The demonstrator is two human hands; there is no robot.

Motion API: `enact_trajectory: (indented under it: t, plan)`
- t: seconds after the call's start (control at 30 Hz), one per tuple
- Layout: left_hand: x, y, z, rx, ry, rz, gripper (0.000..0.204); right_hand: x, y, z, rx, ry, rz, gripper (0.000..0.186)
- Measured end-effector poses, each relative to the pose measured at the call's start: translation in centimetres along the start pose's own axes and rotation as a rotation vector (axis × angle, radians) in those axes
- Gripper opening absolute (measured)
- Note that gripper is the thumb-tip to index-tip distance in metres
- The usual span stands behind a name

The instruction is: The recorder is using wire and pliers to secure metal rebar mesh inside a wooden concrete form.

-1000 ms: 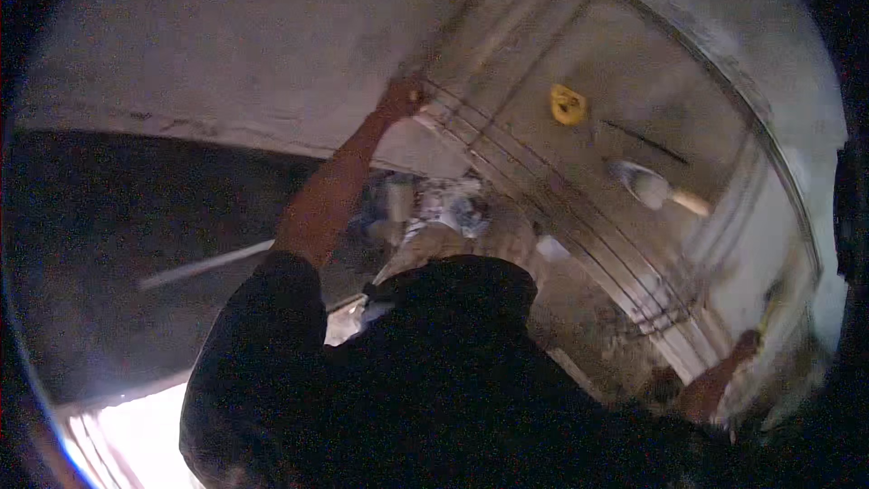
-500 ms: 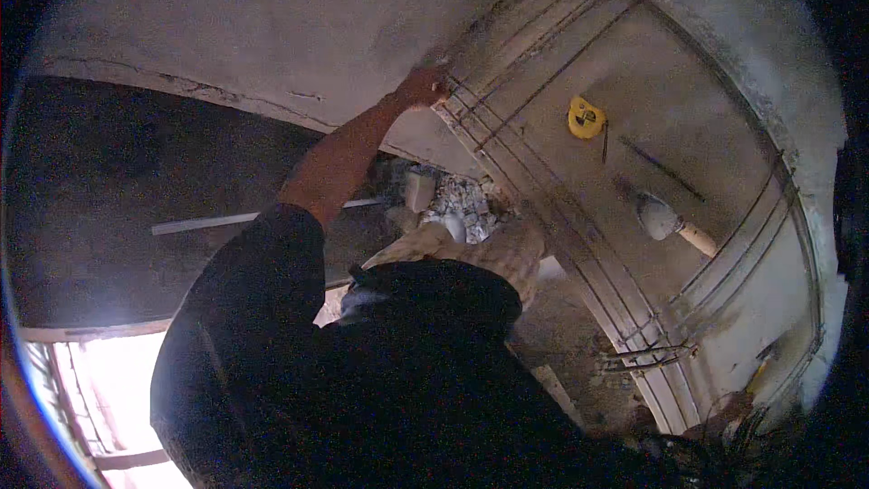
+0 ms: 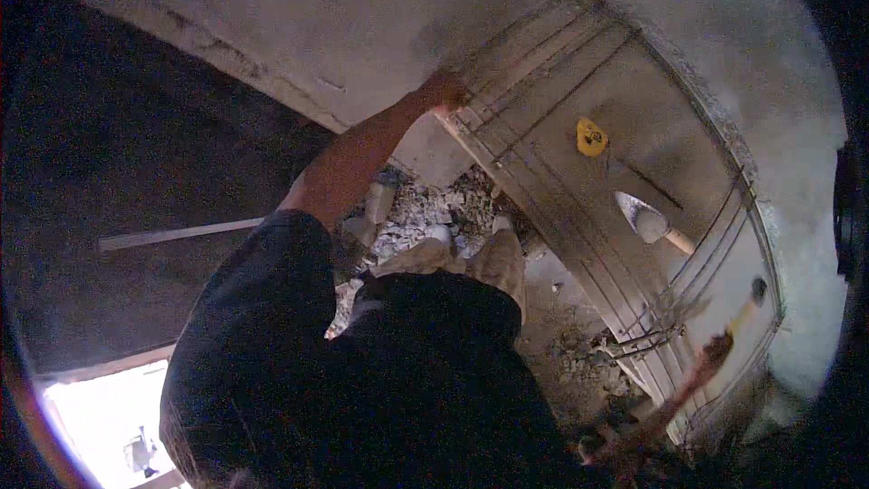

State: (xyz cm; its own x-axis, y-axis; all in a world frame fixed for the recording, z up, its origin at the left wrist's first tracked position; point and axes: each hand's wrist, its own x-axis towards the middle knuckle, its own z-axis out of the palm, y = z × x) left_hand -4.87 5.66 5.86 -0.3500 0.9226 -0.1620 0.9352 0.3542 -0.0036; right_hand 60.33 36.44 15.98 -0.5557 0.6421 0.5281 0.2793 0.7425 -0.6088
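Note:
My left hand (image 3: 444, 93) is closed at the near-left corner of a broad slab form, where thin steel rods (image 3: 496, 110) meet the board edge. Its fingers are partly blurred. On the far right, my right hand (image 3: 715, 349) grips the yellow handle of a hammer (image 3: 746, 315), whose dark head points away from me. Between the hands, a yellow tape measure (image 3: 592, 138), a dark thin rod (image 3: 652, 183) and a pointed trowel (image 3: 644, 219) with a wooden handle lie on the form's surface.
Pale rubble (image 3: 425, 208) covers the floor around my feet. Tied rods (image 3: 647, 340) stick out over the form's near edge. A plastered wall (image 3: 760, 81) rises behind it. To the left, a long pale strip (image 3: 181, 234) lies on a dark surface, above a bright opening (image 3: 104, 417).
My view has shifted. The right hand and the yellow-handled hammer have come more plainly into sight at the far right, with the hammer raised. The left hand stays at the corner.

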Motion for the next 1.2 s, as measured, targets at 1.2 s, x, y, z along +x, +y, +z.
enact_trajectory:
  t: [1.2]
  plan:
    - [2.9,1.0,1.4,0.251,-0.201,0.193,0.04,3.9,-26.2,37.0,-0.284,-1.015,-0.583,0.034]
